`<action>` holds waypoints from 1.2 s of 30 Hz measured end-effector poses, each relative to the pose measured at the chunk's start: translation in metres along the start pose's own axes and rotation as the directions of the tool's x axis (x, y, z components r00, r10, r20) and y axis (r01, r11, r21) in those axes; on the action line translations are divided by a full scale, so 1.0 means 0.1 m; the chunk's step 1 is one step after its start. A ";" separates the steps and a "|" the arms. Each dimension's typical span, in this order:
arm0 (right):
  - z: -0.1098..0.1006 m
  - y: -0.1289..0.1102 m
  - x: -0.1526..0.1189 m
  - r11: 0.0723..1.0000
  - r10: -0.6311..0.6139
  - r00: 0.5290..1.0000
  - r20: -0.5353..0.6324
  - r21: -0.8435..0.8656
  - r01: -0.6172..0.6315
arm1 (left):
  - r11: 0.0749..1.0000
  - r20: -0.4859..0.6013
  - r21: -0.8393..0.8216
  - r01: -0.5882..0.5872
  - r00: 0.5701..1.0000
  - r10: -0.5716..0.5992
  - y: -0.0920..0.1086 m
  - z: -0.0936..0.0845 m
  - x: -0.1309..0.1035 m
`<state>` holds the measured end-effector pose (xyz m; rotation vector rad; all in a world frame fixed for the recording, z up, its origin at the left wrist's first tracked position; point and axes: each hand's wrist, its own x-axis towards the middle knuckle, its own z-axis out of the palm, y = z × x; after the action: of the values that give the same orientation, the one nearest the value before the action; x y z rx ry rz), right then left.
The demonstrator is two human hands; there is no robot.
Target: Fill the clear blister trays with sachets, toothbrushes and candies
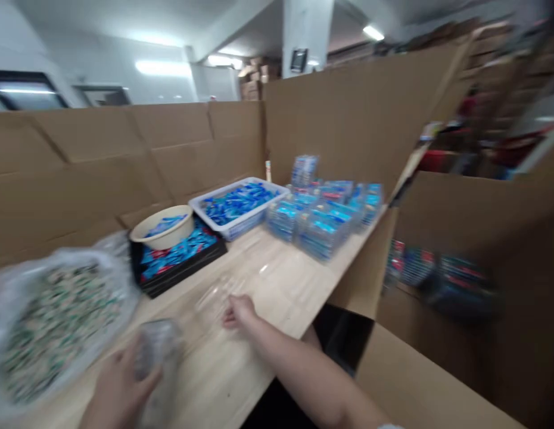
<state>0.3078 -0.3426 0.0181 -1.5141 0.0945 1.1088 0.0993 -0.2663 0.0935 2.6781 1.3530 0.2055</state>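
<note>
My left hand is at the lower left, its thumb and fingers curled against the side of a greyish, see-through plastic stack on the table. Motion blurs that stack, and what kind of packaging it is I cannot make out. Further forward, my right hand has its fingers closed at the edge of a clear plastic shell, low over the wooden tabletop. The shell looks transparent, with the wood showing through it.
A plastic bag of small cream and green pieces lies left. Behind are a black tray of blue and red pieces, a cream bowl in it, and a white basket of blue pieces. Filled clear boxes stand right. Cardboard walls surround the table.
</note>
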 end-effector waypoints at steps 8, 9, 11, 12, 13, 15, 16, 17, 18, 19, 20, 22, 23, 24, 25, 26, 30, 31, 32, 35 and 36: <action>0.21 -0.10 0.35 0.993 -0.055 0.998 0.019 -0.105 0.057 | 0.993 0.091 -0.106 0.046 0.995 -0.037 0.24 0.08 -0.15; 0.23 -0.14 0.37 0.994 -0.057 0.998 0.005 -0.088 0.057 | 0.992 0.100 -0.123 0.044 0.995 -0.032 0.28 0.08 -0.13; 0.24 -0.25 0.42 0.996 -0.068 0.997 -0.021 -0.052 0.066 | 0.989 0.101 -0.143 0.040 0.995 -0.026 0.34 0.07 -0.06; 0.23 -0.30 0.43 0.997 -0.072 0.997 -0.029 -0.039 0.071 | 0.988 0.094 -0.151 0.036 0.995 -0.022 0.36 0.09 -0.01; 0.21 -0.35 0.42 0.997 -0.075 0.997 -0.033 -0.032 0.074 | 0.987 0.084 -0.161 0.030 0.996 -0.016 0.38 0.11 0.03; 0.17 -0.37 0.34 0.996 -0.082 0.996 -0.047 -0.034 0.080 | 0.981 0.076 -0.195 0.003 0.997 0.012 0.37 0.16 0.11; 0.17 -0.34 0.28 0.995 -0.089 0.996 -0.032 -0.045 0.088 | 0.978 0.081 -0.209 -0.011 0.996 0.028 0.36 0.20 0.15; 0.19 -0.28 0.19 0.993 -0.106 0.994 0.020 -0.055 0.107 | 0.977 0.091 -0.214 -0.019 0.995 0.039 0.34 0.24 0.19; 0.22 -0.20 0.10 0.989 -0.128 0.988 0.083 -0.060 0.133 | 0.977 0.099 -0.210 -0.023 0.994 0.045 0.31 0.27 0.22; 0.27 -0.11 0.01 0.982 -0.162 0.955 0.249 -0.053 0.180 | 0.978 0.104 -0.206 -0.029 0.993 0.052 0.27 0.30 0.25; 0.34 -0.03 -0.07 0.973 -0.206 0.904 0.374 -0.015 0.229 | 0.977 0.105 -0.210 -0.038 0.993 0.061 0.24 0.33 0.27; 0.45 0.11 -0.18 0.961 -0.269 0.828 0.492 0.080 0.264 | 0.965 0.108 -0.256 -0.055 0.990 0.085 0.19 0.37 0.29; 0.50 0.15 -0.21 0.957 -0.288 0.808 0.513 0.129 0.259 | 0.955 0.113 -0.291 -0.061 0.989 0.098 0.18 0.38 0.30; 0.52 0.18 -0.22 0.954 -0.299 0.794 0.529 0.177 0.241 | 0.945 0.117 -0.322 -0.062 0.988 0.105 0.17 0.38 0.29; 0.54 0.19 -0.22 0.951 -0.305 0.779 0.548 0.222 0.216 | 0.938 0.123 -0.341 -0.056 0.987 0.104 0.17 0.38 0.29; 0.53 0.19 -0.22 0.945 -0.311 0.766 0.562 0.264 0.190 | 0.936 0.126 -0.349 -0.047 0.987 0.097 0.17 0.38 0.28; 0.48 0.19 -0.19 0.929 -0.304 0.747 0.592 0.359 0.093 | 0.934 0.103 -0.354 -0.044 0.991 0.086 0.18 0.38 0.26; 0.47 0.19 -0.19 0.927 -0.302 0.747 0.592 0.366 0.085 | 0.935 0.094 -0.351 -0.050 0.992 0.088 0.17 0.38 0.26; 0.47 0.19 -0.20 0.925 -0.303 0.751 0.587 0.370 0.084 | 0.936 0.086 -0.347 -0.057 0.992 0.092 0.17 0.38 0.26; 0.52 0.14 -0.23 0.943 -0.288 0.801 0.524 0.299 0.144 | 0.947 0.077 -0.313 -0.067 0.992 0.096 0.19 0.37 0.25; 0.54 0.10 -0.26 0.961 -0.263 0.826 0.499 0.210 0.179 | 0.952 0.078 -0.300 -0.064 0.993 0.091 0.20 0.37 0.25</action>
<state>0.2564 -0.3149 0.0359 -1.0094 -0.3599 1.2546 0.1367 -0.2604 0.0626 2.4581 1.0932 0.2684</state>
